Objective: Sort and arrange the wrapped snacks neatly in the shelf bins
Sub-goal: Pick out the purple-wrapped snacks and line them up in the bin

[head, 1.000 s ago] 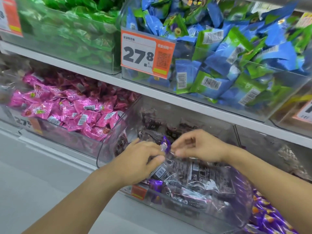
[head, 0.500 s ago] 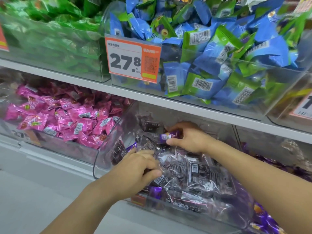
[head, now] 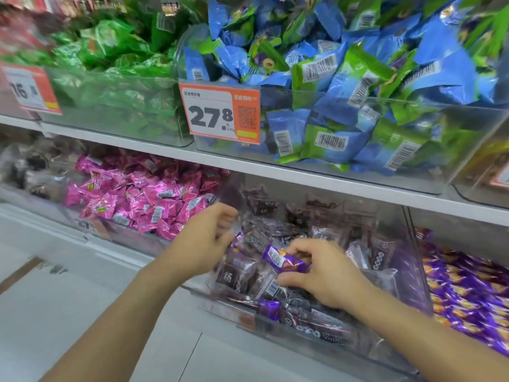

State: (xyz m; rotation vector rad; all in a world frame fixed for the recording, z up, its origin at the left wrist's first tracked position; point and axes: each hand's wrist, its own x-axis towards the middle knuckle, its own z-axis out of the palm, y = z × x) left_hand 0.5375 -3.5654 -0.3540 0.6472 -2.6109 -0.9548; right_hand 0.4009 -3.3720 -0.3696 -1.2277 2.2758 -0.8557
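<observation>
Shop shelving fills the single head view, two tiers of clear plastic bins above a pale floor. Taking the orange price tag reading 27.8 as the landmark: it hangs on the front of a bin of blue and green packets. Left of the tag sits a bin of green packets. Below the tag and to its left, on the lower shelf, lies a bin of pink sweets. Directly below the tag and slightly right stands the dark snack bin, clear-walled and filled with dark, see-through wrapped snacks. Far below and right of the tag is a bin of purple and gold sweets.

The right hand reaches into the dark snack bin, its grip pinching a purple wrapped sweet between thumb and fingers, just above the dark packets. The left hand hovers at the bin's left edge, blurred; its fingers look curled, but whether they hold anything cannot be told. Another purple piece lies at the bin's front, low among the dark packets.

The step in hand appears to be weeding out strays: the purple sweet does not match its surroundings. The next move likely calls for carrying it right to the purple and gold bin, then returning for the other.
</observation>
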